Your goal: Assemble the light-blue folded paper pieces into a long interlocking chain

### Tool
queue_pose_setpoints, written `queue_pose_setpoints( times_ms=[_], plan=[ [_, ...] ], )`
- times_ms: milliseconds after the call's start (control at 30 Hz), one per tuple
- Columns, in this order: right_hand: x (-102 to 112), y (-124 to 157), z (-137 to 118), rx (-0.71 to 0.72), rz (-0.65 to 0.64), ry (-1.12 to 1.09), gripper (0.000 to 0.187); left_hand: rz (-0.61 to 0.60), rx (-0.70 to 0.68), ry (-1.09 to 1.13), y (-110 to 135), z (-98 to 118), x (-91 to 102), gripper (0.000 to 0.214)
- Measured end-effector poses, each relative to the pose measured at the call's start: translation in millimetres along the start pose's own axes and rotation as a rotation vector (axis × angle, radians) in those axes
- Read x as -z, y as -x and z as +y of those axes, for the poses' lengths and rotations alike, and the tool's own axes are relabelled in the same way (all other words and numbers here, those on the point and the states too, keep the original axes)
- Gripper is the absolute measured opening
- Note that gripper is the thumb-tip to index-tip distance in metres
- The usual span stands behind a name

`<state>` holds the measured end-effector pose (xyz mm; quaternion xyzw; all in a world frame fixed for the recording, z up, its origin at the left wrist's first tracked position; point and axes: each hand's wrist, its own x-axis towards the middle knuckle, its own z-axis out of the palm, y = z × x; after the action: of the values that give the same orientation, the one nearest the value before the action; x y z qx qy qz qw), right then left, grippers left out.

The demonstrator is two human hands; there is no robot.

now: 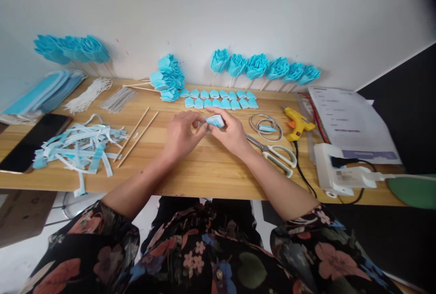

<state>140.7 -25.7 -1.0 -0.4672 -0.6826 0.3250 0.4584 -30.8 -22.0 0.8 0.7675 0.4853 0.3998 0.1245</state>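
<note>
A small folded piece of light blue and white mask fabric (215, 122) is held between both hands above the middle of the table. My left hand (184, 134) pinches its left end with thumb and fingertips. On the other side, my right hand (230, 131) has its thumb and fingers closed round the piece. Just beyond the hands lie two rows of folded blue petals (215, 103). To the right of my right hand are white-handled scissors (272, 151) and a loose coil of wire or tape (266, 127) with a small blue piece inside it.
Blue fabric flowers (258, 66) on sticks lean against the wall. At left lie cut strips (81, 142), two wooden sticks (138, 137), a phone (34, 142) and stacked masks (44, 92). A yellow glue gun (298, 123), papers (352, 124) and a white power strip (335, 171) are at right.
</note>
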Motion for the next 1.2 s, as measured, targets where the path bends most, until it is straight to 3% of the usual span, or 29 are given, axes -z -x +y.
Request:
queue_pose_setpoints(
  times_ms=[467,633,733,833,1033,1200],
  plan=[
    [0.6,-0.2,1.2,-0.020,-0.008,-0.010,0.043,-0.046,0.042,0.074,-1.4,1.6,2.9,0.009],
    [1.8,-2.3,9.0,-0.119,-0.013,-0.121,0.046,-0.038,0.085,0.145,-5.3,2.6,10.3,0.013],
    [4.5,-5.0,12.2,-0.227,-0.019,-0.277,0.050,-0.009,0.131,0.122,-2.8,1.1,35.9,0.016],
    [7.3,-7.1,11.7,-0.303,-0.056,-0.396,0.053,0.040,0.175,-0.038,8.8,-11.8,76.3,0.014],
    [9.9,-6.9,8.3,-0.371,-0.189,-0.519,0.055,0.174,0.423,-0.415,44.7,-69.4,152.2,0.017],
    [11.4,-6.1,7.8,-0.337,-0.341,-0.382,0.068,0.136,0.572,-0.658,62.7,-105.2,182.5,0.024]
  ],
)
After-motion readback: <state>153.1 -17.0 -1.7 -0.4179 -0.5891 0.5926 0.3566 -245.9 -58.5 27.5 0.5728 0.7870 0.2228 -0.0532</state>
